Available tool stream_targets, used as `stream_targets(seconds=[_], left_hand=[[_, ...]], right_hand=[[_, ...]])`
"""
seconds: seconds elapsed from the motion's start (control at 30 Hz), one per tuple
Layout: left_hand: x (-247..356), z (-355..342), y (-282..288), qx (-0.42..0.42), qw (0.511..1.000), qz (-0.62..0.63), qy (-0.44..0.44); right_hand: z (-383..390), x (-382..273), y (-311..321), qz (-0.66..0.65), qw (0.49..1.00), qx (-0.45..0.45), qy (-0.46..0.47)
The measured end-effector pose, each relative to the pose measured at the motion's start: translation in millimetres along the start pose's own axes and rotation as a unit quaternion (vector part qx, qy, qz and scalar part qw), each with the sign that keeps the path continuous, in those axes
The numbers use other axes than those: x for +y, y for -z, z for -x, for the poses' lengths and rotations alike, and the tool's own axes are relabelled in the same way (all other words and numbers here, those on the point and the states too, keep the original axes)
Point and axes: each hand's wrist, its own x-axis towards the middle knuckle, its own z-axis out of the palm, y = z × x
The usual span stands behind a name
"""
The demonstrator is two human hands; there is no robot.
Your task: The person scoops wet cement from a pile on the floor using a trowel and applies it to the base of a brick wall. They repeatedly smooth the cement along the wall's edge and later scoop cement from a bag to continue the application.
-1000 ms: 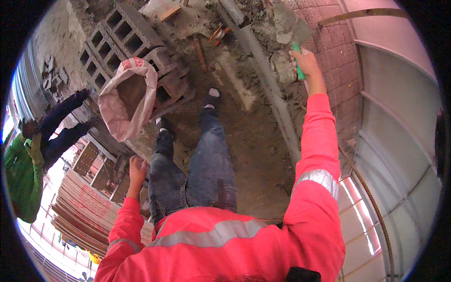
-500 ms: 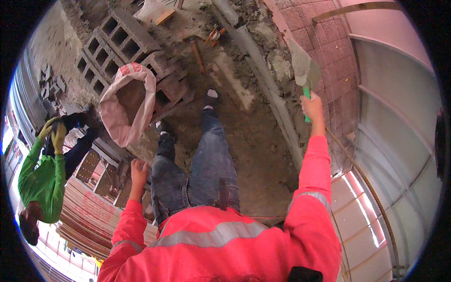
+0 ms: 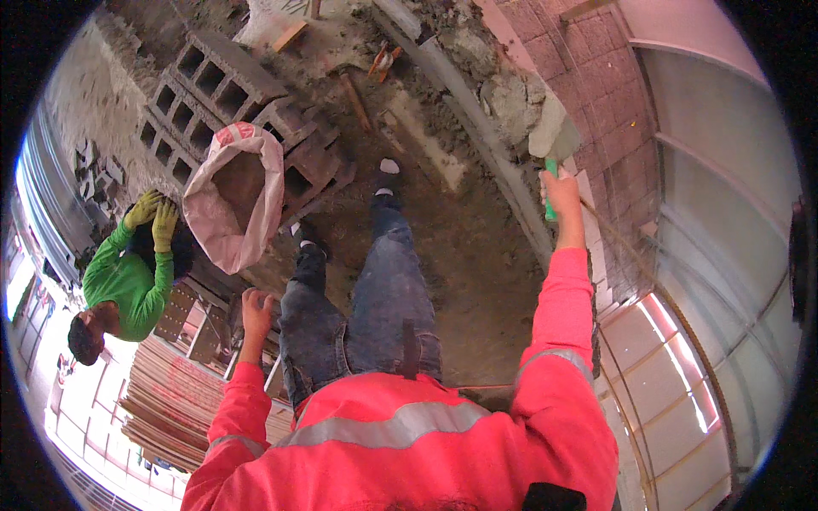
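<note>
My right hand [image 3: 562, 194] is wrapped round the green handle of a trowel [image 3: 554, 129]. Its grey blade points away from me, along the top of a low block wall. Rough mortar [image 3: 511, 100] lies just left of the blade. At my left side hangs my left hand [image 3: 257, 312], its fingers loosely bent and apart, with nothing visible in them. Beyond it, the open-topped white sack [image 3: 271, 183] is the nearest thing.
Stacked hollow concrete blocks [image 3: 200, 94] stand behind the sack. A co-worker in a green top and yellow gloves [image 3: 128, 285] bends at the left. A long grey beam [image 3: 490, 153] runs along the wall's foot. Orange tools [image 3: 383, 61] lie farther off, and stacked boards [image 3: 170, 383] at lower left.
My right hand has drawn the trowel slightly back toward me, with the blade now lower by the mortar. The co-worker has bent closer to the sack, gloved hands moving right.
</note>
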Motion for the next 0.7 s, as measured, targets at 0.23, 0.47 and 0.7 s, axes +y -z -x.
stream_targets(seconds=[0.23, 0.47, 0.7], left_hand=[[-3, 5, 0, 0.013, 1.000, 0.002, 0.008], [-1, 7, -2, 0.012, 0.999, 0.023, 0.020], [-11, 10, -12, 0.023, 0.999, -0.007, 0.031]], right_hand=[[-3, -47, 4, 0.046, 0.998, -0.028, 0.024], [-26, -105, 1, -0.033, 0.996, -0.085, 0.000], [-51, -174, -51, -0.026, 0.992, -0.096, 0.081]])
